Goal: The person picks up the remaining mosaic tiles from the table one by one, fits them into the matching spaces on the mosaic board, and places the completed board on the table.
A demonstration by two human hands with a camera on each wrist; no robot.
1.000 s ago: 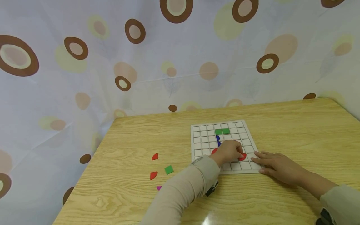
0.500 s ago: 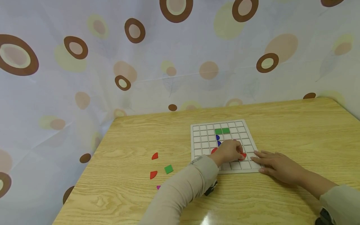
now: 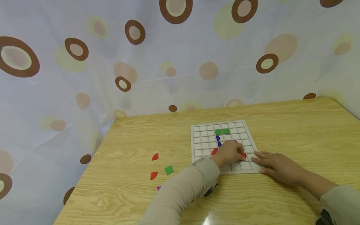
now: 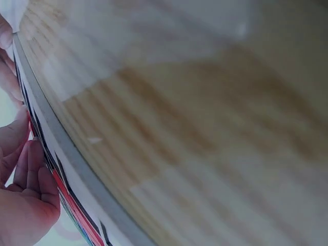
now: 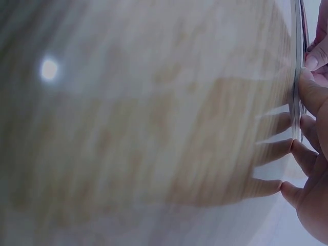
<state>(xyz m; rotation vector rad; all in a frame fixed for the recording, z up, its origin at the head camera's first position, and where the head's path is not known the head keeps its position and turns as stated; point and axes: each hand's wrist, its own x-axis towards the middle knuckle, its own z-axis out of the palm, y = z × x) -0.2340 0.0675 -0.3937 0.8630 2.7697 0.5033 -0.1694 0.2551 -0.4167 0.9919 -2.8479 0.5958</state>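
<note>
A white board [image 3: 200,146] marked with a grid of squares lies on the wooden table. Over its lower right part, my left hand [image 3: 229,152] pinches a red piece [image 3: 243,157] low against the squares. The fingers hide part of that piece, so its full shape does not show. In the left wrist view the curled fingers [image 4: 36,174] are right at the board's surface. My right hand [image 3: 281,167] lies with spread fingers at the board's right edge, its fingertips touching the rim and the table. Another red piece [image 3: 214,151] sits on the grid left of my left hand.
Two green squares [image 3: 222,131] and two blue half-round pieces [image 3: 217,137] are on the board. Left of it on the table lie red quarter-round pieces [image 3: 153,175], a green square [image 3: 169,170] and a magenta piece [image 3: 158,188] partly behind the left sleeve. A patterned curtain [image 3: 180,62] hangs behind the table.
The red piece at my left fingertips shows a changed outline as the fingers shift slightly over it. My right hand stays in place at the board's edge.
</note>
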